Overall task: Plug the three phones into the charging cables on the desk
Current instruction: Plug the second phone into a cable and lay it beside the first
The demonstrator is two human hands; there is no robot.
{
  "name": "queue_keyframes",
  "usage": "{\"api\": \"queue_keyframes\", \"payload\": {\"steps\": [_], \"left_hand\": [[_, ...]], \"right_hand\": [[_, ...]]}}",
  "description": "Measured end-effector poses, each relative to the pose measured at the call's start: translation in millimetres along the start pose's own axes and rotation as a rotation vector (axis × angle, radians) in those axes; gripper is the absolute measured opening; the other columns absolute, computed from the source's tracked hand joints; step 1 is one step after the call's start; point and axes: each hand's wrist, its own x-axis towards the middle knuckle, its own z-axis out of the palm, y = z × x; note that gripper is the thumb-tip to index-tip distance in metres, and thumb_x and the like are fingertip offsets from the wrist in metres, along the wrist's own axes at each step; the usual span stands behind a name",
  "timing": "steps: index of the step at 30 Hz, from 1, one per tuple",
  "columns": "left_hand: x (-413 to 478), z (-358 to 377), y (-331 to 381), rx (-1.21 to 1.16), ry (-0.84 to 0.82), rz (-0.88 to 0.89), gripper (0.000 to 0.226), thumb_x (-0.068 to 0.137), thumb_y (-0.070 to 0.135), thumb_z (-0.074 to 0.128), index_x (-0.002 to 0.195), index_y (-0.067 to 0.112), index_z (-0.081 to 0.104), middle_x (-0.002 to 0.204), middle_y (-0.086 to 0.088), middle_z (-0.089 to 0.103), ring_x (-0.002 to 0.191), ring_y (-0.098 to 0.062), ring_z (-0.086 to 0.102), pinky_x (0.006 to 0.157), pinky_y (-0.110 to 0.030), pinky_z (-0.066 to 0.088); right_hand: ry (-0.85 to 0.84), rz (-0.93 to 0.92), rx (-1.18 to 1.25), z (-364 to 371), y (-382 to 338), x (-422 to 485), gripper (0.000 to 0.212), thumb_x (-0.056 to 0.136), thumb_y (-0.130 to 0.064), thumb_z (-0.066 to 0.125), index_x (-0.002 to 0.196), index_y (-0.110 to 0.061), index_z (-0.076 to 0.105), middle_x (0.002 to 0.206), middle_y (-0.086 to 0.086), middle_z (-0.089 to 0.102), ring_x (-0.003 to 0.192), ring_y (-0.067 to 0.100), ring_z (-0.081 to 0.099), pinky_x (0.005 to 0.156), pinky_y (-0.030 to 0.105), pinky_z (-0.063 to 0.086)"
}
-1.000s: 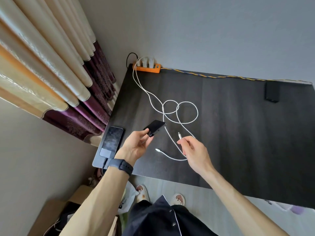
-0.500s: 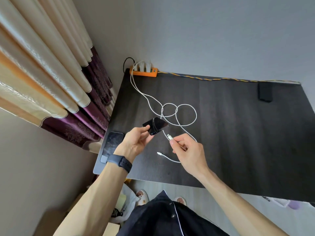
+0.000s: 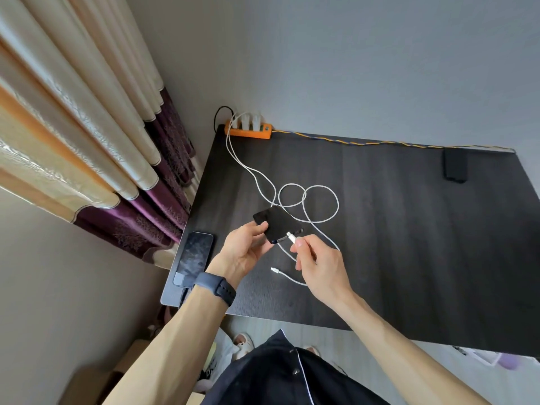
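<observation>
My left hand (image 3: 244, 252) holds a black phone (image 3: 277, 225) above the dark desk (image 3: 409, 244), screen tilted up. My right hand (image 3: 320, 264) pinches the plug (image 3: 292, 237) of a white charging cable, its tip touching the phone's lower edge. A second white cable end (image 3: 275, 270) lies loose on the desk just below my hands. Both cables loop (image 3: 308, 203) back to white chargers in an orange power strip (image 3: 248, 130) at the far left corner. A second phone (image 3: 194, 257) lies at the desk's left edge. A third dark phone (image 3: 454, 165) lies at the far right.
Curtains (image 3: 87, 135) hang to the left of the desk. A braided yellow and blue cord (image 3: 380, 143) runs along the desk's back edge by the wall. Boxes and bags (image 3: 122, 372) sit on the floor below the desk's near left corner.
My left hand raised and turned the black phone. My right hand lifted the cable plug from near the desk up to the phone's lower edge.
</observation>
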Motion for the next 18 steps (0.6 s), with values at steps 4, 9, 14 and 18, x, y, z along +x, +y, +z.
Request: {"api": "queue_keyframes", "payload": {"steps": [4,9,14,18], "left_hand": [[0.3,1.2,-2.6,-0.008,0.046,0.011,0.019,0.094,-0.001,0.057,0.111,0.000,0.066,0.103,-0.017,0.073,0.072,-0.018,0.075,0.063,-0.026,0.062],[-3.1,2.3,-6.0,-0.029,0.076,-0.003,0.008,0.093,-0.001,0.058,0.095,0.005,0.064,0.081,-0.012,0.076,0.067,-0.017,0.074,0.072,-0.026,0.058],[-10.1,3.3,-8.8,-0.077,0.087,0.006,0.011,0.094,-0.002,0.056,0.095,0.004,0.066,0.090,-0.014,0.075,0.072,-0.019,0.074,0.054,-0.025,0.060],[-13.5,0.2,-15.2,-0.101,0.066,0.061,0.018,0.095,0.000,0.056,0.104,0.009,0.069,0.101,-0.011,0.074,0.080,-0.019,0.074,0.058,-0.024,0.060]], "right_hand": [[0.008,0.020,0.054,2.6,-0.6,-2.0,0.031,0.106,-0.027,0.045,0.083,-0.020,0.065,0.054,-0.007,0.062,0.056,0.007,0.060,0.056,0.013,0.043],[0.004,0.058,0.070,4.0,-1.5,-4.1,0.032,0.106,-0.027,0.045,0.080,-0.022,0.064,0.057,-0.005,0.066,0.058,0.011,0.065,0.057,0.017,0.049],[0.012,0.112,0.143,2.1,-4.7,-7.4,0.033,0.105,-0.026,0.047,0.081,-0.015,0.067,0.057,0.000,0.069,0.052,0.007,0.064,0.057,0.012,0.047],[0.009,0.169,0.154,2.7,-6.6,-10.9,0.034,0.105,-0.028,0.047,0.079,-0.016,0.065,0.060,0.002,0.072,0.052,0.009,0.066,0.064,0.021,0.051]]}}
